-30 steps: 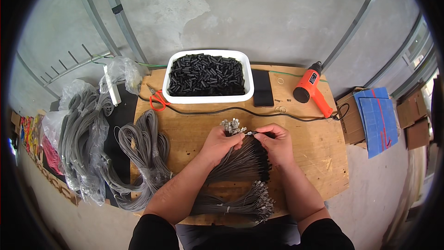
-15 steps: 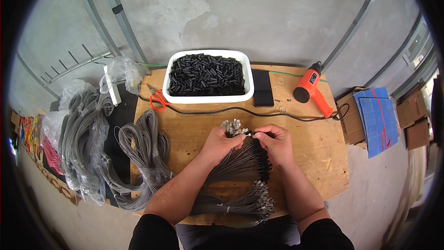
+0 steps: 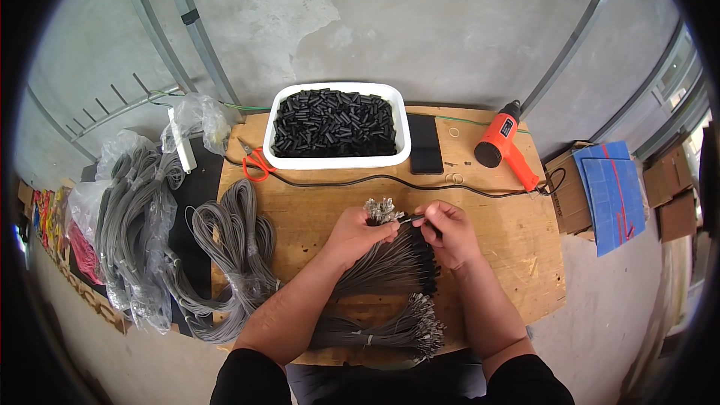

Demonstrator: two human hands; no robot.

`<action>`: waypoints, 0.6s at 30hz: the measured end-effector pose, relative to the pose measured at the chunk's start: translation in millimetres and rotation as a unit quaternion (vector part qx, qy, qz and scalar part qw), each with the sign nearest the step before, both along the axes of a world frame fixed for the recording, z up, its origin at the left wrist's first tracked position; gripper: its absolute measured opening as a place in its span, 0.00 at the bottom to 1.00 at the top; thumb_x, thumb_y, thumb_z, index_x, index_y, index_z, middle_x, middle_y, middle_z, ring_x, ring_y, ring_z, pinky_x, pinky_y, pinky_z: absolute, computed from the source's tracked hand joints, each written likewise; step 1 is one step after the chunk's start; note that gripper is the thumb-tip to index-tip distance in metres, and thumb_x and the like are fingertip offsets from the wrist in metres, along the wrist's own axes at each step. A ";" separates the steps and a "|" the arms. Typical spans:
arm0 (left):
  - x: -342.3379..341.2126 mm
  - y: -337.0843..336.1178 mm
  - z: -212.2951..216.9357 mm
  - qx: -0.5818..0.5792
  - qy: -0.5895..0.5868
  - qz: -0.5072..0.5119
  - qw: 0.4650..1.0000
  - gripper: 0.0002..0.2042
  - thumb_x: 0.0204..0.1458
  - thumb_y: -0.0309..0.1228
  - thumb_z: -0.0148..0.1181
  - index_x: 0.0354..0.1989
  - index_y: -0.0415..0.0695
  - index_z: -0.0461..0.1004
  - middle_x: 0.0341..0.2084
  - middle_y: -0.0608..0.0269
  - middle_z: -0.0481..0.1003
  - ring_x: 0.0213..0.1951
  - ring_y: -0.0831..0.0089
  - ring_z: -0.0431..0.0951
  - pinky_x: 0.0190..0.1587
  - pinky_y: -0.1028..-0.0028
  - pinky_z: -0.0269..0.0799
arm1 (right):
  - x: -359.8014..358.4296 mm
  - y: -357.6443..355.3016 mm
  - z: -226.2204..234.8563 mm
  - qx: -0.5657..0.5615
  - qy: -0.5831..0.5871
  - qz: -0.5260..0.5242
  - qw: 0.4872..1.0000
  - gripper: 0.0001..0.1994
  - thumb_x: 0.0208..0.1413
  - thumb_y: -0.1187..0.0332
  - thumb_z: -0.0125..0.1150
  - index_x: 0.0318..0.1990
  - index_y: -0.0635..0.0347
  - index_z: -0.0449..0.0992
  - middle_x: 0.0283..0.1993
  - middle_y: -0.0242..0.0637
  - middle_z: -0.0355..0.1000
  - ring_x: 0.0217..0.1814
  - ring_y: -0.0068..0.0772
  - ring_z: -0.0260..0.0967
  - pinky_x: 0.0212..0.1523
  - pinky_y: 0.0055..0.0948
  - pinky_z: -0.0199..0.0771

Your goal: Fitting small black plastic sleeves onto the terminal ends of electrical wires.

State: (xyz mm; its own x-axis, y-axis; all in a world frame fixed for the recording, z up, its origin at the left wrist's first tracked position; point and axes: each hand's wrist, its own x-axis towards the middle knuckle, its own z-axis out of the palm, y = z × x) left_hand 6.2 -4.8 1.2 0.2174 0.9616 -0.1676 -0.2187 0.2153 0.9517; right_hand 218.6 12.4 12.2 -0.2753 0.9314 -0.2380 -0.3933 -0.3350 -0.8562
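Observation:
My left hand [image 3: 354,238] is closed round a bunch of thin grey cables, whose silver metal terminals [image 3: 383,211] stick up behind the fingers. My right hand [image 3: 451,237] pinches a short black sleeve [image 3: 410,219], which sits in line with one cable end between the two hands. Below them fans a spread of grey cables [image 3: 379,266], and black sleeves [image 3: 429,270] cover their ends at the right. Nearer to me lies a tied bundle of grey cables [image 3: 360,334] with bare metal terminals.
A white tub [image 3: 268,139] full of black sleeves stands at the back, beside a black phone [image 3: 426,144]. An orange heat gun [image 3: 504,142] lies at the right, its black cord crossing the table. Orange-handled scissors [image 3: 259,163] and coiled grey cables [image 3: 236,232] are at the left.
Where a pale terminal showed between my hands, the black sleeve now covers the cable end. My right fingers have shifted slightly to the right and turned; my left hand has barely moved.

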 end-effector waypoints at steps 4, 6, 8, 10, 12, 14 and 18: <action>1.5 0.1 4.2 -0.008 -0.007 -0.007 1.000 0.05 0.55 0.25 0.65 0.31 0.36 0.78 0.25 0.65 0.78 0.28 0.80 0.75 0.33 0.78 0.71 | 10.7 6.0 -4.6 -0.059 0.093 0.068 0.992 0.11 0.65 0.65 0.59 0.45 0.66 0.76 0.33 0.36 0.76 0.21 0.16 0.58 0.19 0.14 0.53; 0.6 -0.5 2.9 -0.010 -0.003 -0.008 1.000 0.05 0.55 0.25 0.66 0.31 0.36 0.78 0.25 0.65 0.78 0.28 0.80 0.75 0.33 0.78 0.71 | 10.1 5.2 -5.6 -0.067 0.097 0.075 0.990 0.11 0.65 0.66 0.59 0.44 0.66 0.76 0.33 0.36 0.76 0.21 0.16 0.58 0.19 0.14 0.53; 0.6 -0.9 2.8 -0.011 -0.001 -0.011 1.000 0.05 0.55 0.25 0.66 0.31 0.36 0.78 0.25 0.65 0.78 0.28 0.80 0.75 0.33 0.78 0.71 | 10.4 4.9 -6.0 -0.074 0.100 0.081 0.989 0.10 0.65 0.66 0.60 0.44 0.66 0.76 0.33 0.36 0.76 0.21 0.16 0.57 0.18 0.14 0.53; 1.3 -1.1 4.1 -0.012 -0.012 -0.015 1.000 0.05 0.54 0.25 0.66 0.32 0.36 0.78 0.26 0.65 0.78 0.29 0.80 0.76 0.33 0.78 0.72 | 11.1 4.9 -5.9 -0.071 0.098 0.086 0.989 0.10 0.64 0.67 0.60 0.44 0.66 0.76 0.33 0.35 0.76 0.21 0.16 0.57 0.18 0.14 0.53; 1.2 -1.4 5.0 -0.015 -0.011 -0.020 1.000 0.05 0.54 0.25 0.66 0.32 0.36 0.78 0.26 0.65 0.78 0.29 0.80 0.76 0.34 0.78 0.72 | 9.2 4.0 -5.8 -0.069 0.089 0.093 0.989 0.10 0.64 0.67 0.60 0.44 0.66 0.76 0.33 0.35 0.76 0.21 0.16 0.58 0.19 0.14 0.54; 0.9 -1.3 5.2 -0.019 -0.010 -0.025 0.999 0.05 0.54 0.25 0.66 0.32 0.36 0.78 0.26 0.65 0.78 0.29 0.79 0.77 0.34 0.78 0.73 | 7.5 3.3 -5.4 -0.068 0.080 0.101 0.989 0.09 0.64 0.68 0.61 0.44 0.66 0.76 0.33 0.35 0.76 0.21 0.16 0.58 0.19 0.14 0.55; -0.1 -1.0 3.8 -0.020 -0.005 -0.028 0.999 0.06 0.54 0.25 0.67 0.34 0.35 0.79 0.27 0.64 0.79 0.30 0.79 0.78 0.35 0.78 0.74 | 7.1 3.0 -6.2 -0.063 0.071 0.096 0.991 0.08 0.64 0.69 0.61 0.43 0.66 0.76 0.32 0.35 0.76 0.22 0.16 0.60 0.20 0.13 0.57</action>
